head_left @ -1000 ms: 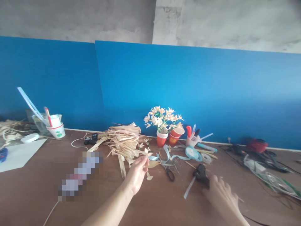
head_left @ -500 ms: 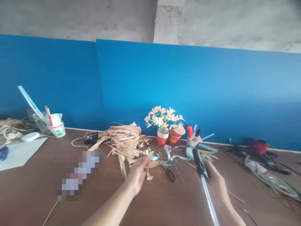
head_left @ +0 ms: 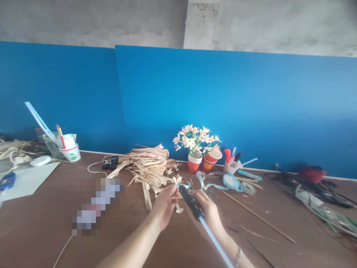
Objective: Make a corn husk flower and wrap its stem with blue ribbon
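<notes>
My left hand pinches a small pale straw flower over the brown table; one loose petal hangs just below the fingers. My right hand grips a black glue gun with a long clear glue stick trailing back toward me. The gun's nozzle points at the flower, right beside my left fingertips. A heap of dried straw leaves lies just beyond my left hand.
Two red cups with finished straw flowers stand by the blue wall. Ribbon roll, tape, a pen holder, thin sticks and tangled cables lie to the right. White paper and a cup sit left.
My right hand picked the glue gun up off the table at the right and carried it left to the flower. My left hand stayed put, and the scissors are now hidden.
</notes>
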`<action>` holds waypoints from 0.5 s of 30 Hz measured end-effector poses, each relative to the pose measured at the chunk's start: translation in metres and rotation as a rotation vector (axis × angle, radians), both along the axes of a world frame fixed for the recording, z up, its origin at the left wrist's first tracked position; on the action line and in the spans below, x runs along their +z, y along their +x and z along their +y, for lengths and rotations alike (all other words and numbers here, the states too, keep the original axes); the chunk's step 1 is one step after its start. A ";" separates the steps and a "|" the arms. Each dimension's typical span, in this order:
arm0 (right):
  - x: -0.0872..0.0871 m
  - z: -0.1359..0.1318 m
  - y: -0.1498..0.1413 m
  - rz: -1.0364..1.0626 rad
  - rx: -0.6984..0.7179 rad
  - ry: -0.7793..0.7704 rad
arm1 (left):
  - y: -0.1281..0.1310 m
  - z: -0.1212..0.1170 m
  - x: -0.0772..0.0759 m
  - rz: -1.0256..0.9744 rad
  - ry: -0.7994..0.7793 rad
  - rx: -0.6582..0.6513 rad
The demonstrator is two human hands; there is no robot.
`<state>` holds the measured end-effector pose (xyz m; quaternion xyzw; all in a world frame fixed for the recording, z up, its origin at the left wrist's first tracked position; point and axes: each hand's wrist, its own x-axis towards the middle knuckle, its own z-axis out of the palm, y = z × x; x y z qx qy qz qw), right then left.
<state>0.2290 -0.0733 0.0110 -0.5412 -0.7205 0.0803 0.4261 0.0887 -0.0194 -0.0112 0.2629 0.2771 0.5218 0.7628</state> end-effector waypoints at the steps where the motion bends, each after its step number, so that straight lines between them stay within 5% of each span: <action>1: -0.001 0.001 0.000 -0.013 -0.007 -0.012 | 0.000 0.000 0.000 -0.008 0.010 -0.004; 15: -0.009 0.003 -0.001 -0.084 -0.029 -0.067 | 0.002 0.000 0.000 -0.010 0.056 -0.032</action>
